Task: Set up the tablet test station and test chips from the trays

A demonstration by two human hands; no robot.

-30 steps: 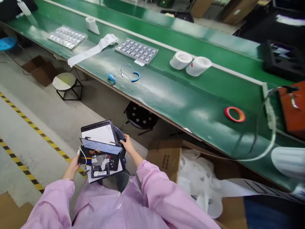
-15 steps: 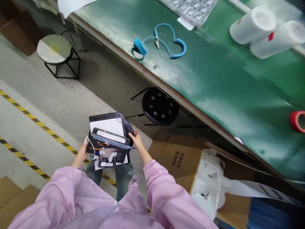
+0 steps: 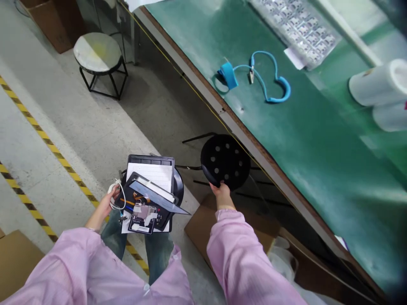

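My right hand (image 3: 221, 195) is closed on the near rim of a black round stool (image 3: 225, 163) with holes in its seat, partly under the bench. On the left, my left hand (image 3: 108, 204) is closed around a looped white cable (image 3: 113, 195) beside a pile of things. That pile lies on another black stool (image 3: 180, 188) at my knees. It holds a black tray (image 3: 151, 159), a printed paper sheet (image 3: 162, 173), a tilted dark flat panel (image 3: 165, 201) and an opened device with a circuit board (image 3: 144, 212). Some of my left fingers are hidden.
A green-topped bench (image 3: 286, 140) runs along the right, bearing a blue wrist strap (image 3: 229, 75), a tray of small parts (image 3: 299, 29) and white rolls (image 3: 378, 84). Below it stands a cardboard box (image 3: 203, 228). A pale stool (image 3: 98, 53) is farther off; yellow-black tape (image 3: 54, 148) marks the floor.
My right hand has left the pile's right side and moved right to grip the black stool's rim. My left hand stays at the pile's left side. The view has shifted.
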